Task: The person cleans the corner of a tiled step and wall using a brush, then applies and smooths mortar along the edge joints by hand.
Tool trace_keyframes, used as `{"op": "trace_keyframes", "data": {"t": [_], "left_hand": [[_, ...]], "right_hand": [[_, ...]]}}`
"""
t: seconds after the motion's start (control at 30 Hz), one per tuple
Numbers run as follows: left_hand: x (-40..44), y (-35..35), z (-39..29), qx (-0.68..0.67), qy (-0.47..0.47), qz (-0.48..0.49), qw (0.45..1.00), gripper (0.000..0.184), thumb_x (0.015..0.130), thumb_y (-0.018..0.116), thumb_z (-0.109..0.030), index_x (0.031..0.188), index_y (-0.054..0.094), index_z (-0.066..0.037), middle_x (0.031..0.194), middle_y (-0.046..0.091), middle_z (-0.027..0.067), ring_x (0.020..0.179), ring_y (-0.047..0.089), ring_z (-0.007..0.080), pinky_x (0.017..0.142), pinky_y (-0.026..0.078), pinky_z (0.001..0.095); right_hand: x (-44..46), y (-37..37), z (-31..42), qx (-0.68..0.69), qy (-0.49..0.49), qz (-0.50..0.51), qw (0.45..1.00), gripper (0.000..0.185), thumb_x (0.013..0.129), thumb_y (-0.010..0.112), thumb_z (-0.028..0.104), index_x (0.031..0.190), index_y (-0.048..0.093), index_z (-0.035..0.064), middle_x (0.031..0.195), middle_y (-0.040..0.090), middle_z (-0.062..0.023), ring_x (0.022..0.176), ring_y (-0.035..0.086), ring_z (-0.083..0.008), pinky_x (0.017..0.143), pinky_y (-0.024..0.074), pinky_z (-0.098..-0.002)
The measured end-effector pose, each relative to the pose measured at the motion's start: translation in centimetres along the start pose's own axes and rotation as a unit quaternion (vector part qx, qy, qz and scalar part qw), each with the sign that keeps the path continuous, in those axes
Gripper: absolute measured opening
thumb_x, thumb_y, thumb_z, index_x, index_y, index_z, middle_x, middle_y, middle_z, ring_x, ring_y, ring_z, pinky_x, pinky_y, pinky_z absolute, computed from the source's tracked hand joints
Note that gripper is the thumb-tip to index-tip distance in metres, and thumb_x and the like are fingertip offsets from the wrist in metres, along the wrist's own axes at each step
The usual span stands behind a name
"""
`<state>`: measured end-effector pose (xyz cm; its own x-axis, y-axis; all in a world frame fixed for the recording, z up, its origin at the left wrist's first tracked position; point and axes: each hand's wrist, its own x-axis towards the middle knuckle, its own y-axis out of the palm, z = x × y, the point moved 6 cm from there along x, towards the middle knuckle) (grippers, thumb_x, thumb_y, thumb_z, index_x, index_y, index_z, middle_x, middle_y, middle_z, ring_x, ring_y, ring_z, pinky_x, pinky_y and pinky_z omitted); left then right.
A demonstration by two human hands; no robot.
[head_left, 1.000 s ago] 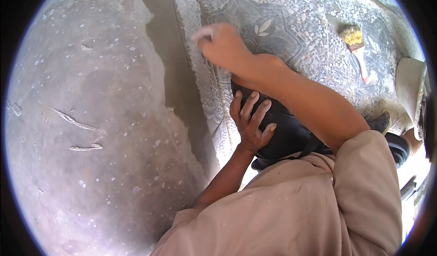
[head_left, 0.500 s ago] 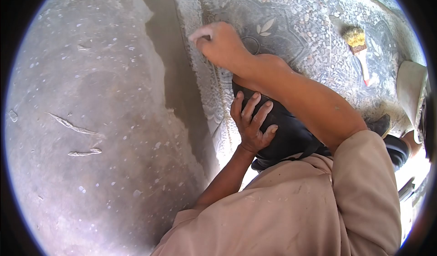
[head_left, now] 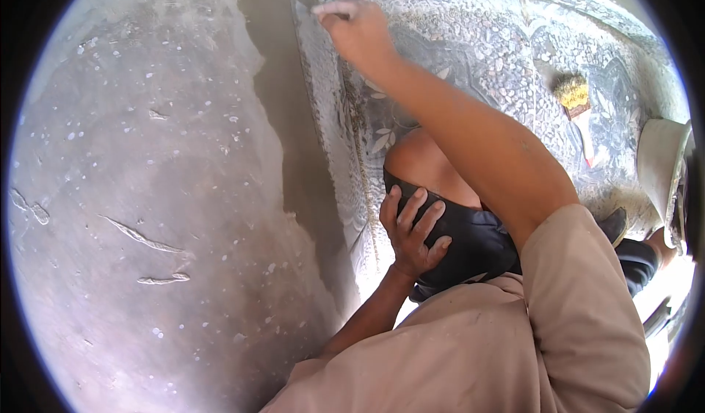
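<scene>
My right hand (head_left: 360, 35) is stretched far forward, its fingers curled into a pinch at the top of the pale edge strip (head_left: 317, 75) beside the grey cement surface. White powder coats the fingertips, and whatever they may hold is hidden. Along that edge runs a darker, damp-looking band (head_left: 294, 156) of cement. Lower down, my left hand (head_left: 413, 233) lies with its fingers spread over my bent knee, on dark cloth (head_left: 470, 244). It holds nothing.
The smooth grey cement surface (head_left: 183, 178) on the left bears white specks and ridged smears. On the leaf-patterned tile floor (head_left: 477, 46) lies a paintbrush (head_left: 576, 108) with yellowed bristles. A pale, curved container (head_left: 657, 163) stands at the right edge.
My right hand has moved forward along the edge strip, its arm stretching out and uncovering my knee. The left hand stays on the knee. The view has shifted slightly.
</scene>
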<state>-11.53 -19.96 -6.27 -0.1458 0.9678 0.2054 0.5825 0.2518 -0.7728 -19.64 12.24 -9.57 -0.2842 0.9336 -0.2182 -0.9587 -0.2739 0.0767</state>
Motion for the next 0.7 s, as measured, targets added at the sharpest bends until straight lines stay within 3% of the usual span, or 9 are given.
{"op": "trace_keyframes", "data": {"t": [0.17, 0.3, 0.37, 0.5, 0.57, 0.6, 0.67, 0.7], "left_hand": [[-0.1, 0.0, 0.1, -0.001, -0.002, -0.003, 1.0, 0.058, 0.102, 0.055, -0.059, 0.129, 0.068, -0.009, 0.149, 0.051, 0.0168, 0.148, 0.031, 0.0471, 0.119, 0.029, 0.0601], [-0.1, -0.1, 0.2, -0.005, -0.004, -0.004, 1.0, 0.057, 0.101, 0.056, -0.058, 0.129, 0.069, -0.01, 0.149, 0.052, 0.0162, 0.148, 0.032, 0.0465, 0.119, 0.028, 0.0597], [-0.2, -0.1, 0.2, -0.008, -0.005, -0.003, 1.0, 0.056, 0.101, 0.057, -0.057, 0.129, 0.069, -0.01, 0.149, 0.052, 0.0161, 0.148, 0.032, 0.0463, 0.119, 0.028, 0.0594], [-0.1, -0.1, 0.1, -0.011, -0.004, -0.006, 1.0, 0.055, 0.101, 0.057, -0.056, 0.129, 0.069, -0.01, 0.148, 0.053, 0.0159, 0.147, 0.033, 0.0459, 0.119, 0.028, 0.059], [-0.1, -0.2, 0.0, -0.01, -0.007, -0.005, 1.0, 0.055, 0.101, 0.057, -0.056, 0.129, 0.069, -0.01, 0.148, 0.053, 0.016, 0.147, 0.034, 0.046, 0.119, 0.028, 0.0589], [0.0, -0.2, 0.0, -0.008, -0.005, -0.007, 1.0, 0.055, 0.101, 0.057, -0.056, 0.129, 0.069, -0.01, 0.148, 0.054, 0.0162, 0.147, 0.034, 0.0462, 0.119, 0.028, 0.0589], [0.1, -0.2, 0.0, -0.007, -0.004, -0.008, 1.0, 0.055, 0.101, 0.057, -0.056, 0.129, 0.069, -0.009, 0.148, 0.054, 0.0164, 0.147, 0.034, 0.0463, 0.119, 0.028, 0.0589], [0.1, -0.2, 0.0, -0.006, -0.004, -0.008, 1.0, 0.056, 0.101, 0.056, -0.056, 0.129, 0.069, -0.009, 0.148, 0.054, 0.0165, 0.147, 0.034, 0.0465, 0.119, 0.028, 0.059]], "right_hand": [[4.0, 1.5, 0.7, -0.009, 0.044, -0.058, 0.997, 0.021, 0.092, 0.071, 0.018, 0.108, 0.084, 0.0143, 0.059, 0.063, -0.0029, 0.049, 0.054, -0.0109, 0.051, 0.0463, -0.0321], [5.2, 2.3, 0.2, 0.048, 0.009, -0.066, 0.997, 0.021, 0.091, 0.071, 0.018, 0.108, 0.084, 0.0138, 0.058, 0.062, -0.0033, 0.048, 0.052, -0.0111, 0.05, 0.0447, -0.0318], [5.4, 2.4, 0.1, -0.031, 0.0, -0.069, 0.997, 0.03, 0.09, 0.068, 0.022, 0.105, 0.074, -0.0034, 0.096, 0.073, -0.0306, 0.091, 0.072, -0.0451, 0.078, 0.0562, -0.0488], [6.1, 3.0, -0.4, -0.059, 0.018, -0.058, 0.996, 0.037, 0.091, 0.068, 0.027, 0.105, 0.071, -0.0061, 0.098, 0.073, -0.0302, 0.094, 0.071, -0.0474, 0.081, 0.0556, -0.051], [6.2, 3.2, -0.5, -0.075, -0.069, -0.097, 0.99, 0.03, 0.092, 0.069, 0.023, 0.103, 0.072, -0.0054, 0.09, 0.074, -0.0239, 0.084, 0.072, -0.0377, 0.077, 0.0558, -0.0465], [5.8, 2.9, -0.2, -0.075, -0.068, -0.096, 0.99, 0.03, 0.092, 0.069, 0.023, 0.103, 0.072, -0.0054, 0.09, 0.074, -0.0239, 0.084, 0.072, -0.0377, 0.077, 0.0558, -0.0465], [4.6, 2.5, 0.3, -0.041, -0.067, -0.045, 0.996, 0.021, 0.092, 0.071, 0.018, 0.107, 0.084, 0.0132, 0.057, 0.062, -0.0042, 0.048, 0.051, -0.0112, 0.05, 0.0445, -0.0321], [3.9, 2.1, 0.3, -0.041, -0.067, -0.045, 0.996, 0.021, 0.092, 0.071, 0.018, 0.107, 0.084, 0.0132, 0.057, 0.062, -0.0042, 0.048, 0.051, -0.0112, 0.05, 0.0445, -0.0321]]}}
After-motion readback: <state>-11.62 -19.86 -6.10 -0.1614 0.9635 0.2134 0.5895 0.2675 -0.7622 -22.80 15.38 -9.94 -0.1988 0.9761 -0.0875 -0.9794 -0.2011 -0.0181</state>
